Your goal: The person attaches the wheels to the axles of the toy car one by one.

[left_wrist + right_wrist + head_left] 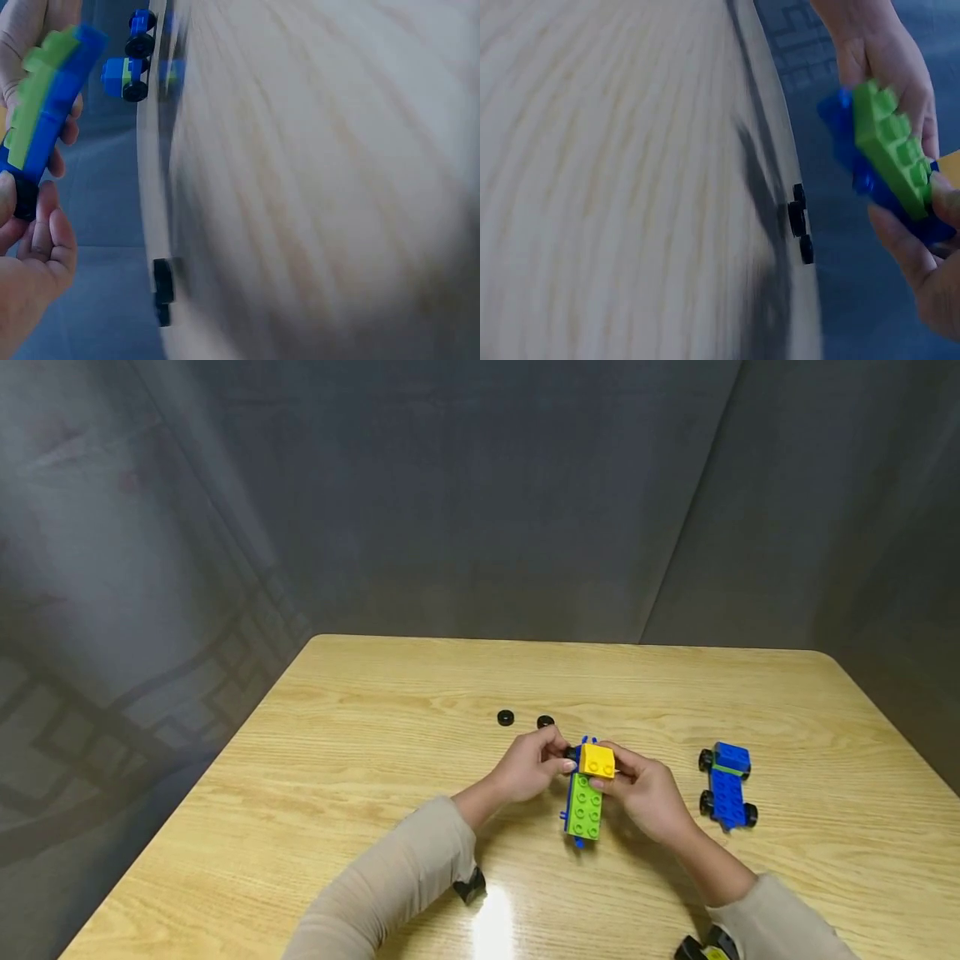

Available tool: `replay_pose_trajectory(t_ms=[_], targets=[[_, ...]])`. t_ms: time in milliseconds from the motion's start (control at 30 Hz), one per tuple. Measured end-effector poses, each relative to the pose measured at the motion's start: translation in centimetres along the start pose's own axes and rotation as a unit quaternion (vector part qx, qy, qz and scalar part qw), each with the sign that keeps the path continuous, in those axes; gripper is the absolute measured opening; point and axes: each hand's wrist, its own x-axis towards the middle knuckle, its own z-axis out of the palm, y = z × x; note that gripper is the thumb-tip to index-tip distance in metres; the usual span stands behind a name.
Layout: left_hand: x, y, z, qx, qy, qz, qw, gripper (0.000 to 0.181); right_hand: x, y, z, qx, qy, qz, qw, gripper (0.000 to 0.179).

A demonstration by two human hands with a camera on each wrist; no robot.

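Observation:
Both hands hold a toy car above the table. Its body is a blue base topped with a lime-green studded brick (pixel 585 808) and a yellow brick (pixel 597 760) at the far end. My left hand (pixel 528 766) pinches a black wheel (pixel 26 199) between thumb and fingers, against the side of the blue base (pixel 64 94). From the other side, my right hand (pixel 648 797) grips the car near the yellow brick, thumb on the green brick's edge. The left wrist view shows the wheel close up, with the yellow brick mostly cut off.
A blue toy car (pixel 727 789) with black wheels stands on the table at the right. Beyond the left hand lie loose black wheels (pixel 506 717). Dark boxy objects show beside the left sleeve (pixel 470 887) and right sleeve. A grey curtain (pixel 480 510) hangs behind the table.

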Motion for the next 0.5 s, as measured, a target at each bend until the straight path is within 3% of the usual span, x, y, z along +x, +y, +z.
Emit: replay_pose_trajectory(t_ms=[133,300,500], targets=[[0.06,0.37,-0.17,-0.004,-0.002,0.001,1.0,0.007,0.04,-0.23,0.04,-0.049,0.016,-0.025,0.9984,0.047],[0.27,0.36,-0.33,-0.007,-0.002,0.0,1.0,0.008,0.16,-0.22,-0.07,-0.027,0.011,-0.02,0.9994,0.049],[0.48,0.03,-0.45,-0.031,0.012,-0.008,0.9994,0.012,0.46,0.26,-0.45,0.007,-0.025,-0.001,0.9997,0.05]])
